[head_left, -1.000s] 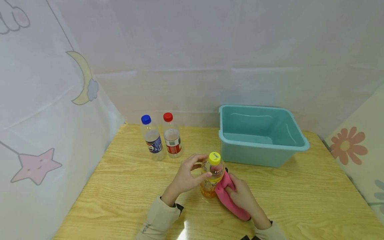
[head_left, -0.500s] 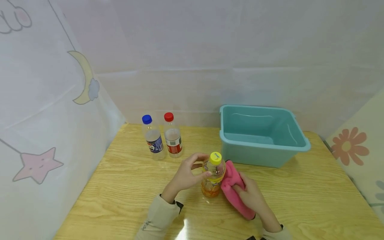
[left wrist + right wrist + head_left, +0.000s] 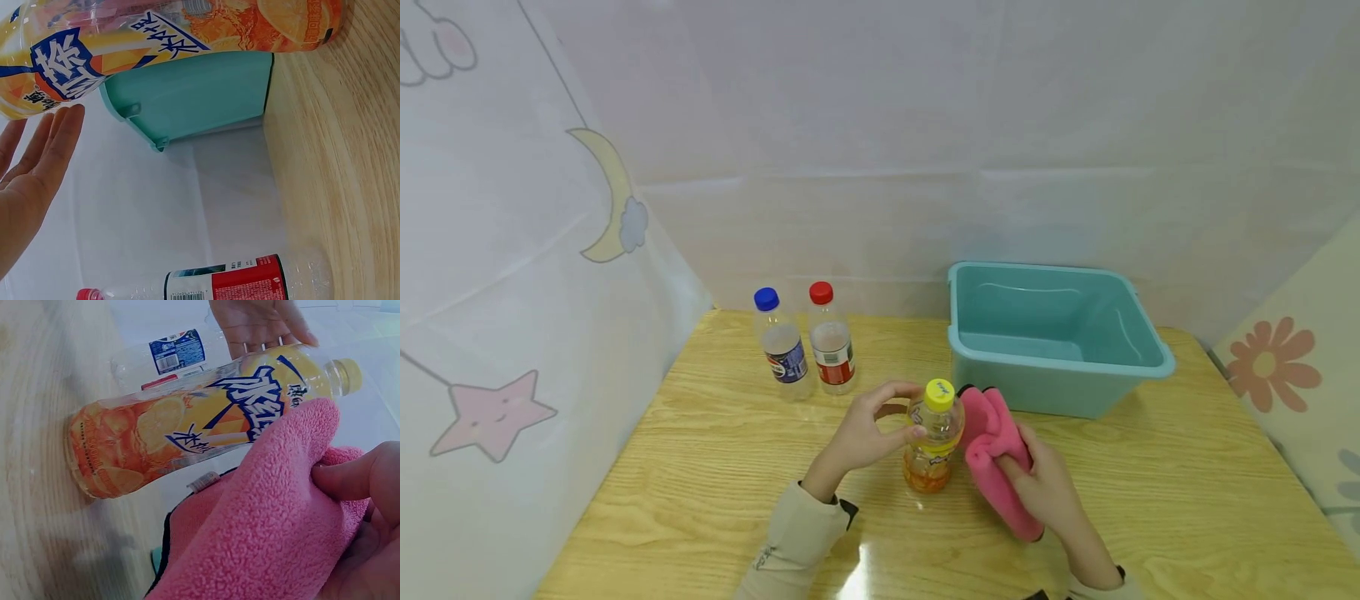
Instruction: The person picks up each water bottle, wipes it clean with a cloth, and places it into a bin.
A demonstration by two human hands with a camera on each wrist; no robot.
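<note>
A clear bottle with a yellow cap and an orange-and-yellow label stands upright on the table. From its left side my left hand holds it near the shoulder, thumb in front and fingers behind. My right hand grips a bunched pink cloth with dark edging, on the bottle's right. In the right wrist view the thumb pinches the cloth, and its fold overlaps the bottle's label. The left wrist view shows the fingertips of my left hand at the bottle's upper side.
Behind the bottle, to the left, stand a blue-capped bottle and a red-capped bottle. A teal plastic bin sits at the back right of the wooden table. A pale printed sheet hangs behind.
My right hand has moved the pink cloth to the right and slightly back, out from against the bottle's front side. The left hand and the bottle have stayed almost in place.
</note>
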